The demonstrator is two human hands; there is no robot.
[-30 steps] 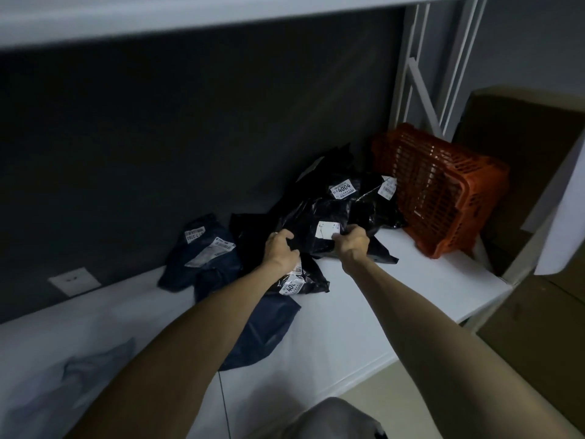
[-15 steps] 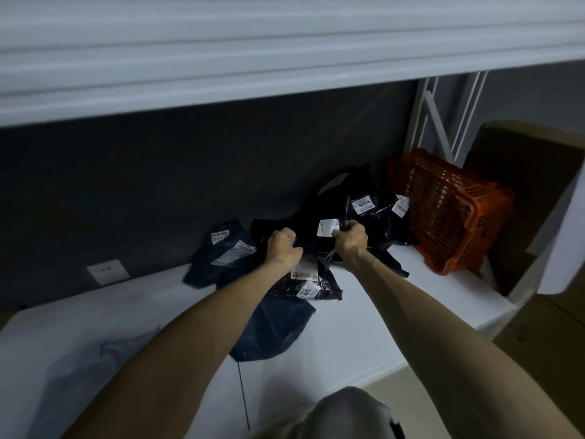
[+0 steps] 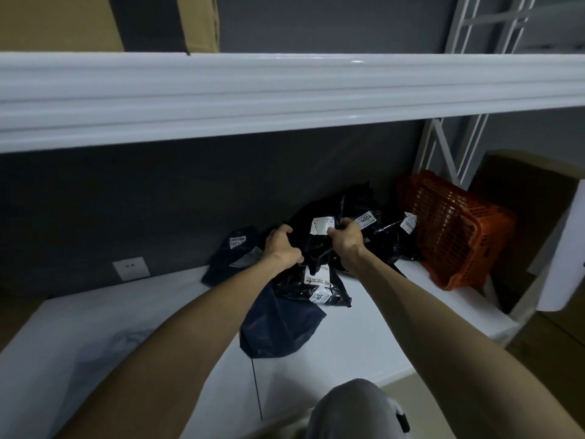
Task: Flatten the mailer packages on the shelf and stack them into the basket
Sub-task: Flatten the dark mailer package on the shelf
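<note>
A black labelled mailer is being clutched by the left hand and right hand and raised higher off the pile; flattening is being begun, with the orange basket at three o'clock.

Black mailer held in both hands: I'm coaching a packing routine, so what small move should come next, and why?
Probably pull the mailer taut and lay it on the bare shelf to press it flat. The left grip and right grip hold it bunched and crumpled above the pile, so it looks unready for the basket at the right.
</note>
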